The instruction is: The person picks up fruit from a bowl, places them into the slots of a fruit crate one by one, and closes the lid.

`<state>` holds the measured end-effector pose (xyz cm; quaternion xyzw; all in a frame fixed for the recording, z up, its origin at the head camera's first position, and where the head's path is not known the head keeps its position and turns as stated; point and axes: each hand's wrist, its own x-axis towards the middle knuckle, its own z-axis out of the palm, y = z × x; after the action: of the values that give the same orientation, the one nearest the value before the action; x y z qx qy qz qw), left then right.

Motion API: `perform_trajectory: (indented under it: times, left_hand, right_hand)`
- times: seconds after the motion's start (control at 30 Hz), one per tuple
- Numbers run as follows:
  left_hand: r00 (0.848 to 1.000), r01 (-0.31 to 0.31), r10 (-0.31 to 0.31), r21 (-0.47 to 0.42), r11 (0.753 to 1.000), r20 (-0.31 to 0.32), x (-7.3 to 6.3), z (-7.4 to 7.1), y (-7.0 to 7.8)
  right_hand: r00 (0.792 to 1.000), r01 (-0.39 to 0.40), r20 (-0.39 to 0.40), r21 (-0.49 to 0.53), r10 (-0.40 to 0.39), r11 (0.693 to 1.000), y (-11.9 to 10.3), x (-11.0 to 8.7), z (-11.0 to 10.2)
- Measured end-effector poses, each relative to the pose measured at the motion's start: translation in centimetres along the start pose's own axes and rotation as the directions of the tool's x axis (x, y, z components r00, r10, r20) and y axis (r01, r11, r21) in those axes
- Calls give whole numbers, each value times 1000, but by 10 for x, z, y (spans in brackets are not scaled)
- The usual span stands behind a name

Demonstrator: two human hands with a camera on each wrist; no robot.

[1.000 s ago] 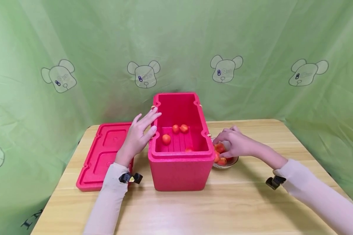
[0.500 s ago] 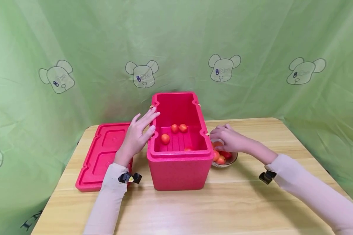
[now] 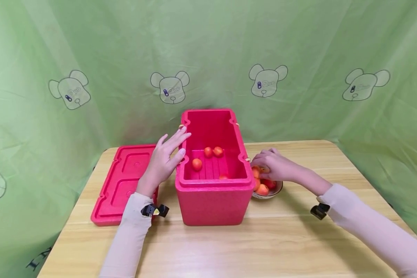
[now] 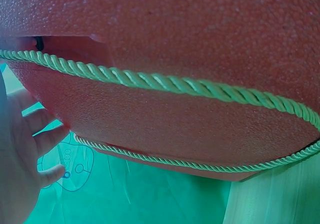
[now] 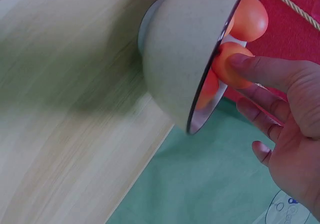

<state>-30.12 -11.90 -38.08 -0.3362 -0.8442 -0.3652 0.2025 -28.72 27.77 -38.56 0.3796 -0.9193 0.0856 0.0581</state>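
My left hand [image 3: 165, 158] rests with spread, straight fingers on the left rim of a deep red box [image 3: 215, 206]. In the left wrist view its fingers [image 4: 50, 139] lie beside the box wall [image 4: 200, 29]. Inside the box, several orange-red tomatoes are on the ribbed floor, among them a tomato [image 3: 196, 164] near the left wall. Right of the box, my right hand [image 3: 278, 166] reaches into a bowl [image 3: 264, 196] of tomatoes. The right wrist view has the thumb and fingers pinching one tomato [image 5: 232, 67] at the bowl's rim, with another tomato [image 5: 250, 19] close by.
A red lid [image 3: 112, 193] lies flat on the wooden table [image 3: 229, 251], left of the box and partly under the left forearm. Twisted rope [image 4: 175, 84] runs along the box's side. Green cloth [image 3: 215, 46] hangs behind and beside the table.
My right hand has shifted slightly over the bowl, and its fingers now pinch a tomato there. Tomatoes in the bowl have changed position a little. My left hand stays on the box rim.
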Motion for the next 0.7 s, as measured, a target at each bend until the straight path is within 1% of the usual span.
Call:
perform_trajectory:
  times: [0.3, 0.7]
  left_hand:
    - [1000, 1, -1, -3, 1000, -7, 0, -1, -1]
    - [1000, 1, -1, 8, 1000, -1, 0, 0, 0]
  right_hand:
    - [999, -44, -14, 20, 44, 999, 2, -6, -4]
    - [996, -44, -82, 39, 47, 998, 6, -10, 6]
